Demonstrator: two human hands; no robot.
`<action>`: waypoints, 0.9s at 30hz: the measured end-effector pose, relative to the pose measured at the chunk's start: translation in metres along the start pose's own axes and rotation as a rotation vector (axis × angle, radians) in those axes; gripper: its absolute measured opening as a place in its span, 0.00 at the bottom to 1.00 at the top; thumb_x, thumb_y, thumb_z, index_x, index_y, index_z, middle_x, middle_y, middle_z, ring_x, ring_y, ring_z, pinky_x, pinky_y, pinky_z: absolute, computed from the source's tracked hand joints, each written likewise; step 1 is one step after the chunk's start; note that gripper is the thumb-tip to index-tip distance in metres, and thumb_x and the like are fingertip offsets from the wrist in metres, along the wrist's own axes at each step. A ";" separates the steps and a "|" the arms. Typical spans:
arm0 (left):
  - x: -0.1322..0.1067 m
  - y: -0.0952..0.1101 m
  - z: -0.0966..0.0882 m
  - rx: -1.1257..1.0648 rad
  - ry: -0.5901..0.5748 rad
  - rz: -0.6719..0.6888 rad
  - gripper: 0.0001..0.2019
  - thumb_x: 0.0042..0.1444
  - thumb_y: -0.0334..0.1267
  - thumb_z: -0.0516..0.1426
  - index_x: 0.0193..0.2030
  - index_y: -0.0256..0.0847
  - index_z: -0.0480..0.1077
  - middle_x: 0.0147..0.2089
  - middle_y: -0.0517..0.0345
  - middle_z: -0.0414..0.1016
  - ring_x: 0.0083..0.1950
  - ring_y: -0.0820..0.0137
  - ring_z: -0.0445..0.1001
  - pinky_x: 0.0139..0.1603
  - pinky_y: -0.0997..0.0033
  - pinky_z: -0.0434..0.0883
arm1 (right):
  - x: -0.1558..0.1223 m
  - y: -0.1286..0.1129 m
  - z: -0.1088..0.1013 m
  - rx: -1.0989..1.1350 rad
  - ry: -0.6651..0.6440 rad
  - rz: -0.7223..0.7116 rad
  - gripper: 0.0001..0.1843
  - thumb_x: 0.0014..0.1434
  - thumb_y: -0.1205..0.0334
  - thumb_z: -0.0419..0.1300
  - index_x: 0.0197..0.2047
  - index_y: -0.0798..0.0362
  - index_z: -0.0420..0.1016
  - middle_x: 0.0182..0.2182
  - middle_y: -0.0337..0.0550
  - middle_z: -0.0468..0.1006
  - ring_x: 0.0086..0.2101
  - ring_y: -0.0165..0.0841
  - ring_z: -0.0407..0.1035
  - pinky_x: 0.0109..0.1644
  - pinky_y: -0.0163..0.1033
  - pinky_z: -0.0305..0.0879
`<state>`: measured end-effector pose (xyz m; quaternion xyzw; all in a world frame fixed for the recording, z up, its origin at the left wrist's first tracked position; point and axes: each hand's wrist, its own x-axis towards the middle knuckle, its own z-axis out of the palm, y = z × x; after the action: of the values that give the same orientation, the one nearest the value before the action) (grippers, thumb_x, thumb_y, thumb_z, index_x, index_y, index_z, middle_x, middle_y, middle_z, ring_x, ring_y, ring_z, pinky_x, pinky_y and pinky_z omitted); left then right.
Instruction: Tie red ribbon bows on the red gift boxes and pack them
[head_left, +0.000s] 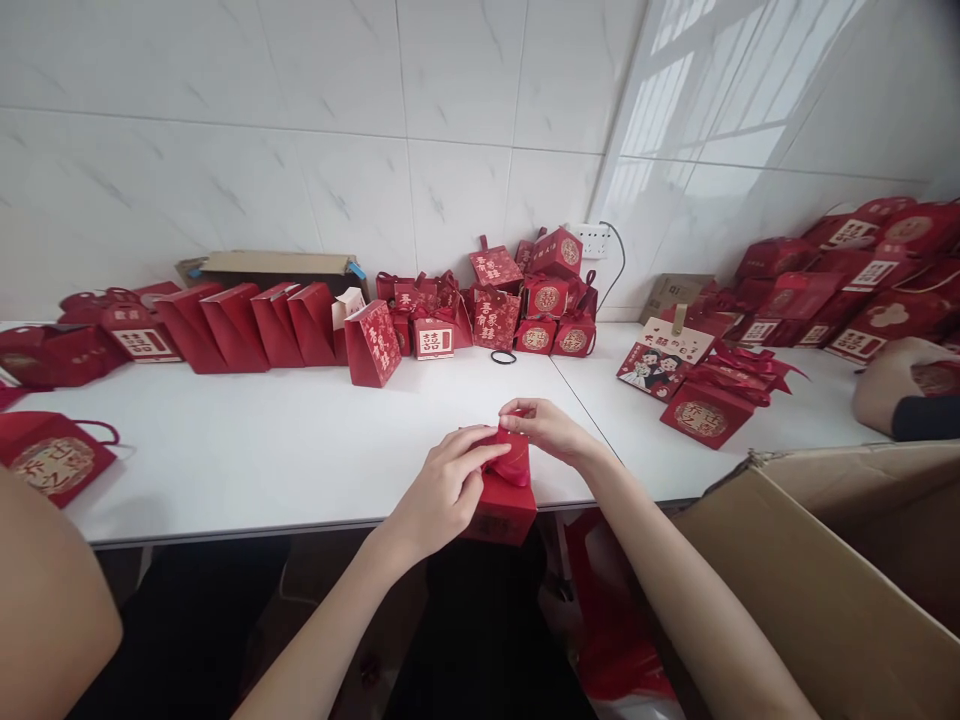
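Observation:
A small shiny red pouch (514, 466) sits on top of a red gift box (501, 512) at the table's front edge. My right hand (546, 425) pinches the pouch's gathered top between thumb and fingers. From the other side my left hand (448, 485) holds the pouch, its index and middle fingers laid across the upper part. The left fingers partly cover the pouch and the box's left side. A black ring-shaped band (503, 357) lies on the table behind my hands.
Red gift boxes (487, 318) stand stacked along the wall, with tall red boxes (234, 325) in a row to their left. An open cardboard box (825, 560) is at right. Co-workers' arms show at left (52, 600) and right (877, 385). A power strip (589, 240) hangs on the wall.

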<state>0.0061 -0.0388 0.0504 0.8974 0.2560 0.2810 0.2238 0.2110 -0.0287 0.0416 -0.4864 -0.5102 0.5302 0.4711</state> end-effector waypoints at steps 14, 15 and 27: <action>0.001 -0.019 0.018 0.111 0.179 0.062 0.22 0.58 0.33 0.47 0.59 0.48 0.62 0.60 0.58 0.64 0.61 0.62 0.64 0.58 0.61 0.69 | -0.084 0.000 0.052 -0.762 0.585 -0.382 0.13 0.54 0.51 0.58 0.35 0.52 0.64 0.32 0.43 0.67 0.33 0.33 0.62 0.37 0.40 0.62; 0.002 -0.021 0.021 0.125 0.182 0.071 0.23 0.58 0.33 0.47 0.60 0.49 0.61 0.61 0.58 0.64 0.61 0.62 0.64 0.57 0.62 0.70 | -0.085 0.000 0.054 -0.787 0.568 -0.361 0.13 0.54 0.51 0.58 0.32 0.52 0.63 0.30 0.41 0.66 0.31 0.33 0.62 0.36 0.39 0.62; 0.007 -0.001 0.003 0.036 -0.039 -0.067 0.22 0.58 0.36 0.48 0.60 0.43 0.61 0.64 0.53 0.58 0.66 0.61 0.54 0.65 0.56 0.58 | -0.081 0.000 0.044 -0.538 0.378 -0.144 0.15 0.56 0.51 0.55 0.25 0.52 0.62 0.21 0.35 0.61 0.24 0.28 0.56 0.28 0.34 0.54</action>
<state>0.0123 -0.0353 0.0506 0.8975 0.2865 0.2512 0.2219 0.1743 -0.1134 0.0451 -0.6457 -0.5685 0.2423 0.4486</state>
